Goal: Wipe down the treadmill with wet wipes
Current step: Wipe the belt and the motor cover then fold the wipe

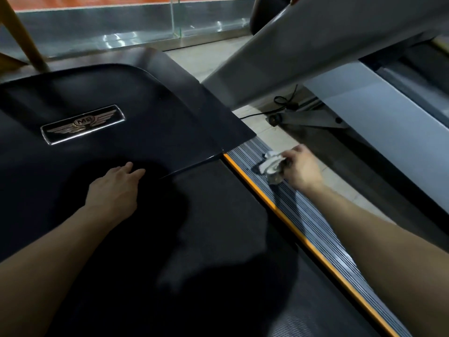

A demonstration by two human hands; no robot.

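The treadmill fills the view: a black motor cover with a winged metal badge at the far end, a dark running belt below it, and a ribbed grey side rail with an orange stripe along the right. My right hand is closed on a crumpled white wet wipe that presses on the rail near its far end. My left hand lies flat and open on the belt, fingers apart, at the edge of the motor cover.
A grey upright post of the treadmill slants overhead at the upper right. A second treadmill stands to the right, with a black cable on the tiled floor between. A glass barrier runs along the back.
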